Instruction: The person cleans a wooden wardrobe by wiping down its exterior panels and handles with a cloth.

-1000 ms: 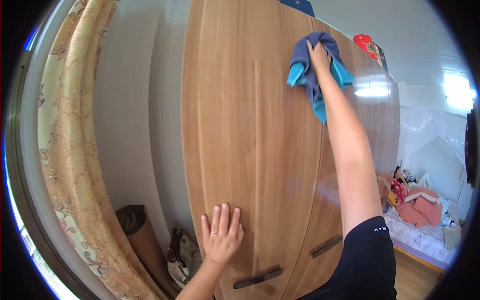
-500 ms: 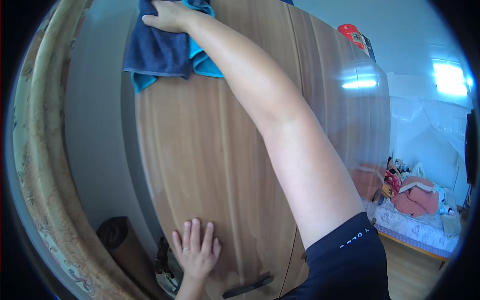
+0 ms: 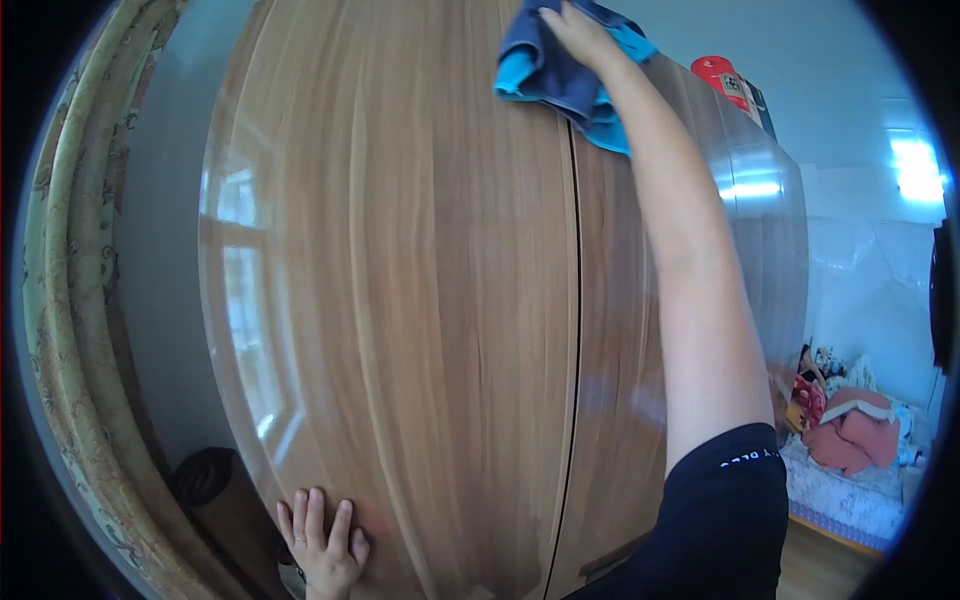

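Observation:
High on a glossy wood-grain wardrobe door (image 3: 430,300), my right hand (image 3: 580,35) holds a towel (image 3: 555,75) against the surface. The towel is dark grey-blue on one side and bright turquoise on the other, and it hangs bunched across the top of the dark gap between two doors. Its upper part and most of my right fingertips are hidden by folds or cut off by the frame. Down at the lower left, my left hand (image 3: 328,550) lies flat on the door near its edge, fingers spread, a ring on one of them.
A patterned curtain (image 3: 75,300) hangs at the far left, with a dark rolled item (image 3: 210,480) beside the wardrobe. A red object (image 3: 718,78) sits on top of the wardrobe. At the right, a bed (image 3: 840,490) bears pink bedding (image 3: 855,435).
My right hand has swept the towel rightward along the top of the door to the gap. The left hand appears lower and further left, still flat; the view has shifted too.

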Demonstrator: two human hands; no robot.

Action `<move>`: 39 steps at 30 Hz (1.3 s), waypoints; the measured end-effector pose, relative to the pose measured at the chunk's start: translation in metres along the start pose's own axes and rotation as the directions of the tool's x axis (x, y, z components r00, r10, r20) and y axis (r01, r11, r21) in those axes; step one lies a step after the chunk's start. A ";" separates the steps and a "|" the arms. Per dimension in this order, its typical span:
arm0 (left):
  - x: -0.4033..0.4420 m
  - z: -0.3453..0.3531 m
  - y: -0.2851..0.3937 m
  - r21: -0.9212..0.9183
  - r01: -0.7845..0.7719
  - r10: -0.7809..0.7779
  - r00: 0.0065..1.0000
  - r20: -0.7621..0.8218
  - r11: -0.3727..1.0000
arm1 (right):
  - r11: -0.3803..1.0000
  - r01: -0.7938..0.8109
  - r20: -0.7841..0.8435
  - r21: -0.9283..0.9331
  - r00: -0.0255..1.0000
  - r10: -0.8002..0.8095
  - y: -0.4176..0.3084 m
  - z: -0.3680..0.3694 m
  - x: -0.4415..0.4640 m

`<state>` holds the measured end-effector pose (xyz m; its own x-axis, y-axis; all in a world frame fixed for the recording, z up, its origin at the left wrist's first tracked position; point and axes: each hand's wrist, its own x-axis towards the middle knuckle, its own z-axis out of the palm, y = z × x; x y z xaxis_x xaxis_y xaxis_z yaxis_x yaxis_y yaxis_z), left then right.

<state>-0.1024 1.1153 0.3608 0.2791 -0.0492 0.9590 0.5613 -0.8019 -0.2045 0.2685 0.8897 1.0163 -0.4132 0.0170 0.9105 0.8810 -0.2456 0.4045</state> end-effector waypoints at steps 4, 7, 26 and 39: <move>-0.004 0.004 -0.002 0.038 -0.010 0.010 1.000 0.000 0.999 | 0.999 -0.036 -0.070 0.004 0.997 0.036 0.120 -0.025 -0.020; 0.020 -0.008 0.007 0.057 -0.037 0.042 0.995 -0.094 0.998 | 0.955 -0.289 -0.089 -0.064 0.955 0.283 0.163 -0.062 -0.052; 0.018 0.011 0.010 0.020 -0.044 0.047 0.988 -0.148 0.999 | 0.816 -0.414 0.357 -0.405 0.750 0.557 -0.034 -0.149 -0.510; 0.002 0.020 -0.004 0.126 -0.096 0.106 0.992 -0.075 0.987 | 0.916 -0.395 0.276 -0.071 0.875 0.399 -0.060 -0.116 -0.392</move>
<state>-0.0884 1.1297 0.3598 0.2778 -0.1786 0.9439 0.6256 -0.7120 -0.3189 0.3506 0.7850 0.6251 0.0533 0.1846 0.9814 0.9538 -0.3003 0.0047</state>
